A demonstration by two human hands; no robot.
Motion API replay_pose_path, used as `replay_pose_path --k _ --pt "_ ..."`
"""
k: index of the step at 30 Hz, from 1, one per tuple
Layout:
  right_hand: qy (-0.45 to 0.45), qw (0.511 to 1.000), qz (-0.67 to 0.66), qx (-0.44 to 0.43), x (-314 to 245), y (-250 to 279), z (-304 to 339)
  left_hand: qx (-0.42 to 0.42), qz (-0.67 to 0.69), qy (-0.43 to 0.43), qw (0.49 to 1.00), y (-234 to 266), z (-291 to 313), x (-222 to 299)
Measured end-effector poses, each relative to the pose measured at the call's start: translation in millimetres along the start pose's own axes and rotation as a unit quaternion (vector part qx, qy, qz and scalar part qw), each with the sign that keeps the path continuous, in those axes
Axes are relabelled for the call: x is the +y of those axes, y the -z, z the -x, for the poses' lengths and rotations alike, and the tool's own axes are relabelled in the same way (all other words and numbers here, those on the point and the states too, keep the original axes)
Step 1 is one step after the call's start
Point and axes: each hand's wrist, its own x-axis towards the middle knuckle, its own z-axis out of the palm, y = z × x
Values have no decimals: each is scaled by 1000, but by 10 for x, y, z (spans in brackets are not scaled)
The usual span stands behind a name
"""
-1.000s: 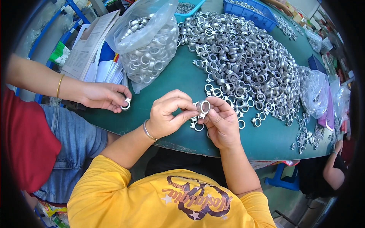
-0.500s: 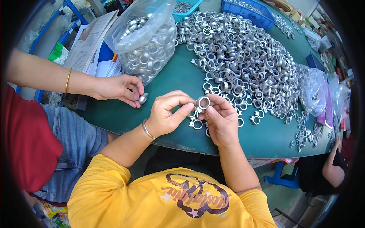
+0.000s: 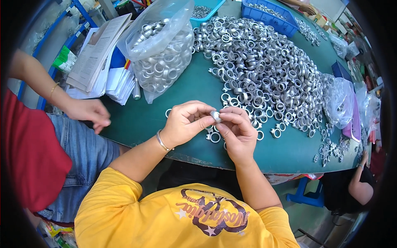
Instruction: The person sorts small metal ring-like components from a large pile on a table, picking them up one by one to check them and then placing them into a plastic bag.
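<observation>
Between the fingertips of both my hands is a small silvery metal ring [image 3: 215, 116], turned so that its outer side shows. My left hand [image 3: 187, 121] pinches one side of it, and my right hand [image 3: 238, 134] closes on the other. Several loose metal rings [image 3: 214, 136] lie on the green table [image 3: 182, 144] just beneath and behind my hands. A large heap of metal rings [image 3: 264, 62], some with small lugs, spreads over the table beyond my right hand.
A clear plastic bag [image 3: 159, 62] full of rings stands at the back left, beside stacked papers [image 3: 97, 53]. Blue basket [image 3: 271, 18] and teal tray [image 3: 204, 14] sit behind the heap. At left, a co-worker's hand [image 3: 91, 113] hangs near the table edge.
The ring in my fingers has turned from its round opening to its side. The co-worker's hand has drawn back left, and the ring it held is gone from it.
</observation>
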Motion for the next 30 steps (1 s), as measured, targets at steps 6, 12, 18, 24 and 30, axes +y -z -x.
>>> replay_pose_path --k 6,12,18,24,30 --pt "57 983 173 7 2 -9 4 -45 75 -36 996 5 -13 62" --pt "96 968 230 3 -10 -12 -10 -79 111 20 990 6 -10 79" --pt "-5 991 121 53 52 -9 20 -41 143 36 988 -9 -18 62" --pt "-3 985 166 49 36 -12 8 -42 142 40 988 -4 -24 44" --pt "30 975 216 37 -1 -14 -4 -56 153 31 986 9 -21 39"
